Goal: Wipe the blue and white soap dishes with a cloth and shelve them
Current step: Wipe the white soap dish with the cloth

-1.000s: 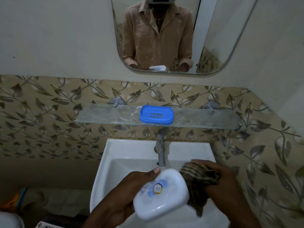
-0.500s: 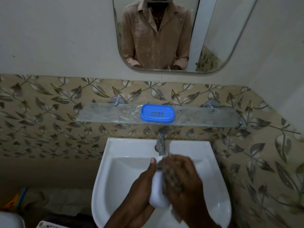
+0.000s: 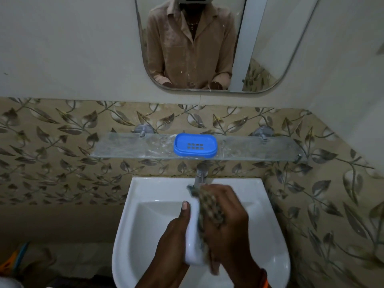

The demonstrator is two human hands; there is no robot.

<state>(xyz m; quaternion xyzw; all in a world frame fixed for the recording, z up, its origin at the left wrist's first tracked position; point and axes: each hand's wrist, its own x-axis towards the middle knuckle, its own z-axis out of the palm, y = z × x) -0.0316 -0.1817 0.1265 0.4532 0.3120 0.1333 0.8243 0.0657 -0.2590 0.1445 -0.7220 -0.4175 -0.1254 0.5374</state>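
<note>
Over the white sink point(image 3: 145, 225), my left hand point(image 3: 174, 240) holds the white soap dish point(image 3: 193, 242) on edge, thumb along its upper rim. My right hand point(image 3: 230, 225) presses a dark striped cloth point(image 3: 209, 210) against the dish's right face, hiding most of it. The blue soap dish point(image 3: 195, 145) lies flat, with nothing in it, in the middle of the glass shelf point(image 3: 124, 146) above the tap.
A chrome tap point(image 3: 201, 173) stands just behind my hands. A mirror point(image 3: 270, 48) hangs above the shelf on the wall. Leaf-patterned tiles cover the wall to either side. Orange and blue items point(image 3: 14, 260) lie on the floor at lower left.
The white dish has turned from face-up to on edge. My right hand has moved left and now presses the cloth onto it. Both hands sit a little higher over the sink.
</note>
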